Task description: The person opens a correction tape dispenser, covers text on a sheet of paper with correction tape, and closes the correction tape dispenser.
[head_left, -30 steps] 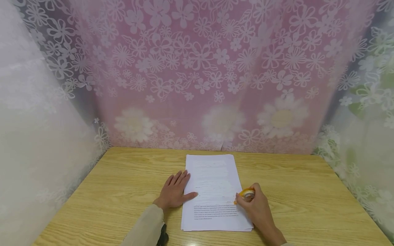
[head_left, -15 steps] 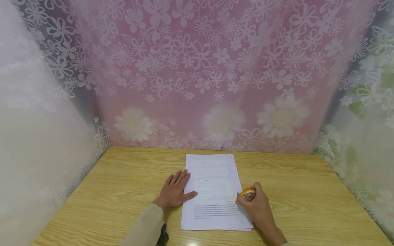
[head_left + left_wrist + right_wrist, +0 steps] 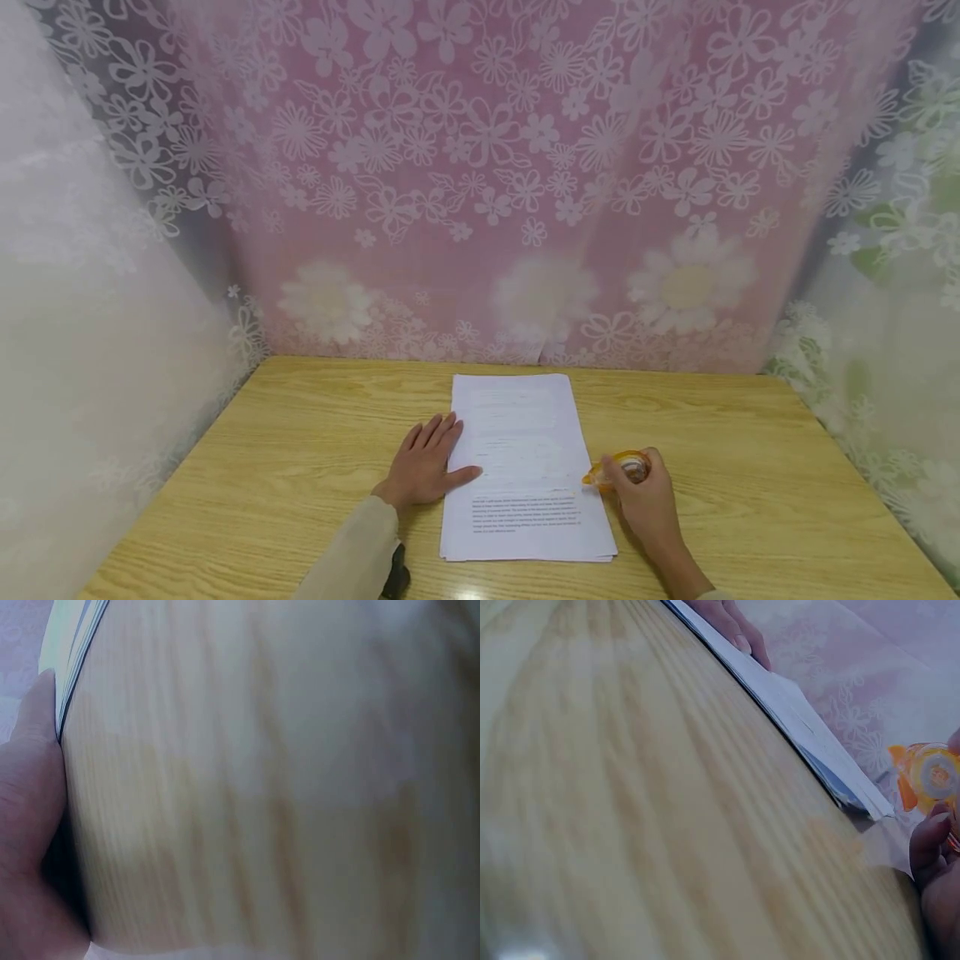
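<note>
A stack of white paper (image 3: 525, 542) lies on the wooden table, seen whole in the head view. Printed lines show on the lower part of the top sheet; white bands cover most of the text above them. My left hand (image 3: 426, 467) rests flat at the stack's left edge, fingers straight and thumb on the paper. Just past the right edge, my right hand (image 3: 648, 504) grips an orange correction tape dispenser (image 3: 626, 468), its tip pointing left toward the sheet. In the right wrist view the dispenser (image 3: 930, 776) is held apart from the paper, its white reel visible.
The wood-grained table (image 3: 315, 425) stretches out on both sides of the stack. A pink flowered curtain (image 3: 450, 275) hangs along its back edge, with pale sheets at left and right. A dark band (image 3: 396, 573) is worn at the left wrist.
My right hand has lifted the correction tape dispenser off the sheet's right margin and moved right and slightly away from the paper. The left hand keeps its place.
</note>
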### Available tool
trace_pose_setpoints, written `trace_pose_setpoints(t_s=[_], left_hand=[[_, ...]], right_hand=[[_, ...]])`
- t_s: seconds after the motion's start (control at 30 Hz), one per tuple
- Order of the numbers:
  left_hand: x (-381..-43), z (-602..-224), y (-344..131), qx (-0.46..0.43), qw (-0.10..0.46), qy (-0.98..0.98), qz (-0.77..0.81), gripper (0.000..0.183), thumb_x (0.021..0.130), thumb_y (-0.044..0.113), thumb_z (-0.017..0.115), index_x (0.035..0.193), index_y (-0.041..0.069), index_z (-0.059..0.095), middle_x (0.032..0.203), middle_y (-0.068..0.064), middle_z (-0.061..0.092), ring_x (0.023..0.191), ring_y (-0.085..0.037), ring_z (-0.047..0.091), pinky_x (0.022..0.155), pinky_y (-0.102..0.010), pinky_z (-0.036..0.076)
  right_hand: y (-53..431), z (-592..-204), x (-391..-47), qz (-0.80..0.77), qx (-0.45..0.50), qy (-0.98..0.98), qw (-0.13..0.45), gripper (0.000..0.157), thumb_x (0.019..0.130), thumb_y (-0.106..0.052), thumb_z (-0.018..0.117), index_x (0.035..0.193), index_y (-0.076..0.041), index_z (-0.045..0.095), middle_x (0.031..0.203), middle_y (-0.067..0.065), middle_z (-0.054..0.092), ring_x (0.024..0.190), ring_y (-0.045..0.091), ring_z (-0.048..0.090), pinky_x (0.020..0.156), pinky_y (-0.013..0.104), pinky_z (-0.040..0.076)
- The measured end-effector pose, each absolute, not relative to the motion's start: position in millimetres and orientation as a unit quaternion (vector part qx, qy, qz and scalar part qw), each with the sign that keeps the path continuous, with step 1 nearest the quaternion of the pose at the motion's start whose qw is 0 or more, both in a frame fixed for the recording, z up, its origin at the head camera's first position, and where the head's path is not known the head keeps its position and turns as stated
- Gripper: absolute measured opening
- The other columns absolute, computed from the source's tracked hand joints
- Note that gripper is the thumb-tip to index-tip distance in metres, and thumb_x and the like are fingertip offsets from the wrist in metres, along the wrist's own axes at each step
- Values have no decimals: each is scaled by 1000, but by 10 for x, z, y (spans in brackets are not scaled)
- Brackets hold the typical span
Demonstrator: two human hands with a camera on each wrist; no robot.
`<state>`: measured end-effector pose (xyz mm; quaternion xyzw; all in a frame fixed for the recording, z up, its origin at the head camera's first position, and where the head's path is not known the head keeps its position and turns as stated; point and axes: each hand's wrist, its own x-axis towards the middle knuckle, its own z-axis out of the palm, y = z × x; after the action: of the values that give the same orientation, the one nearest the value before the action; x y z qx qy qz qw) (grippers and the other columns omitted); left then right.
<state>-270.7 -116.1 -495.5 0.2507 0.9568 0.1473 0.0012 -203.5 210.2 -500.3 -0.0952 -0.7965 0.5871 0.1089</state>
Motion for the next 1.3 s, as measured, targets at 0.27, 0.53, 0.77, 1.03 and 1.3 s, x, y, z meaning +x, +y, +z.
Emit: trace_pose_setpoints(t_s=[0.27, 0.53, 0.77, 1.03, 1.3], left_hand=[[-2731, -5036, -1182, 256, -14, 953, 163, 85, 90, 66, 44, 149, 6, 33, 154, -11, 26, 141, -32, 19, 111, -51, 13], [-2771, -5134, -1193, 245, -8, 956, 161, 87, 89, 71, 38, 152, 11, 27, 157, -4, 20, 144, -25, 12, 113, -47, 7], [-2778, -5156, -1195, 246, -16, 956, 162, 87, 89, 71, 39, 152, 10, 27, 157, -5, 21, 144, -25, 12, 113, -47, 7], [-2799, -5174, -1201, 247, -27, 957, 147, 88, 89, 72, 36, 151, 11, 29, 156, -4, 22, 143, -25, 14, 113, -47, 9], [-2770, -5123, -1191, 243, -16, 960, 139, 87, 89, 71, 38, 151, 11, 28, 156, -5, 22, 143, -26, 15, 113, -48, 10]], right_hand=[[2069, -5017, -2028, 546, -83, -828, 92, 51, 89, -42, 67, 108, -1, 43, 93, 16, 56, 72, 19, 59, 57, 26, 51], [2047, -5003, -2016, 540, -84, -832, 93, 51, 88, -44, 68, 105, -3, 45, 88, 14, 56, 68, 17, 58, 55, 26, 50], [2024, -4968, -2018, 545, -89, -829, 85, 54, 88, -48, 66, 106, -2, 44, 88, 13, 55, 67, 18, 56, 53, 27, 49], [1616, -4749, -1938, 591, -67, -802, 54, 52, 83, -44, 72, 102, -5, 45, 81, 11, 57, 56, 14, 50, 47, 24, 44], [1014, -4702, -1943, 586, 0, -809, 48, 48, 85, -41, 72, 99, -5, 42, 86, 8, 58, 68, 16, 59, 57, 24, 51]])
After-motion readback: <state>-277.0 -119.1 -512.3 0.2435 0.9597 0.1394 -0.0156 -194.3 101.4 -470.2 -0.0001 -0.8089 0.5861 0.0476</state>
